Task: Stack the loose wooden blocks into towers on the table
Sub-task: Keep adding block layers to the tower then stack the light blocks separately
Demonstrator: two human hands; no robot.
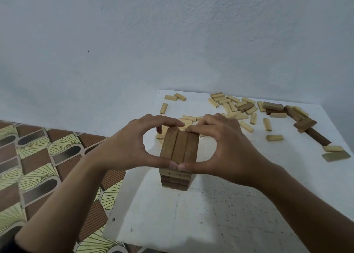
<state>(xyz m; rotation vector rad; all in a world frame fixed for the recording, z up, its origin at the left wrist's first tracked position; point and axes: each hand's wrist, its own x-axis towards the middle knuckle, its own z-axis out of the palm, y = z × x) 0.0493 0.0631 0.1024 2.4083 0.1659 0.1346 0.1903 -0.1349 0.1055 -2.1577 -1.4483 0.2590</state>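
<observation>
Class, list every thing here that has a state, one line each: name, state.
tower: upright, several layers high.
top blocks: three side by side, gripped by both hands.
left hand: pinches top blocks.
right hand: pinches top blocks.
loose blocks: scattered on table.

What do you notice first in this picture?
Two hands meet in the middle: the left hand and right hand squeeze the three dark blocks topping a wooden tower on the white table. Behind them, toward the far right, lots of loose blocks lie scattered, mostly pale with a few dark ones.
</observation>
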